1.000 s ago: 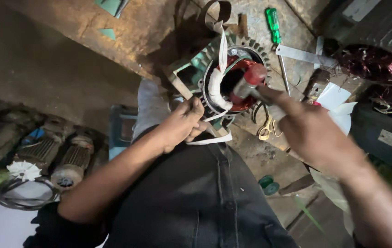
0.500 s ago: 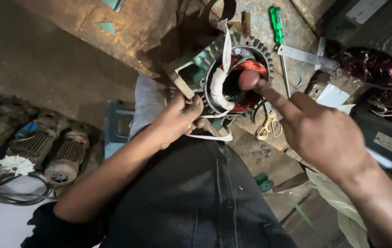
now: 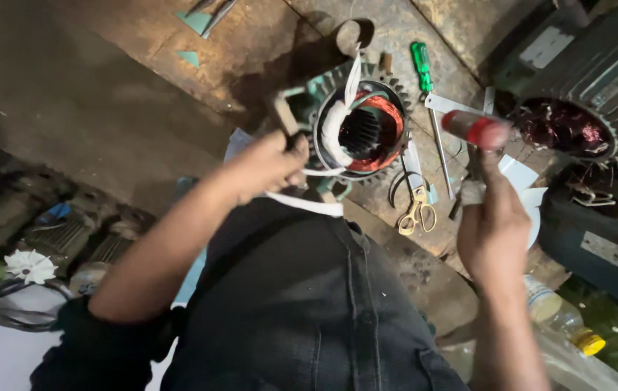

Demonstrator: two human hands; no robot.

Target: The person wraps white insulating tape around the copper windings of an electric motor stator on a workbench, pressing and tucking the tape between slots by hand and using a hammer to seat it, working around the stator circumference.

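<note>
If read from the left, first a small white plastic fan wheel (image 3: 30, 266), low down and well apart from both hands. Next the left hand (image 3: 265, 170), fingers curled tight on a long flat white strip (image 3: 301, 203) and pressed against the rim of the round green metal motor shell with red-brown wire coils inside (image 3: 359, 130). Sits on the worn wooden bench (image 3: 142, 87), near the middle of the view, open end facing up. Probably heavy and hard, so best gripped by the thick toothed outer rim. Thin wires inside likely easy to scratch, so better not poked. Strip soft and bendy, easy to pinch. Just to the right, yellow-handled scissors (image 3: 414, 210) and a green-handled screwdriver (image 3: 425, 72), lying flat. Then the right hand (image 3: 493, 232), raised, fingers wrapped shut on a red-handled tool (image 3: 472, 129), tip hidden.
</note>
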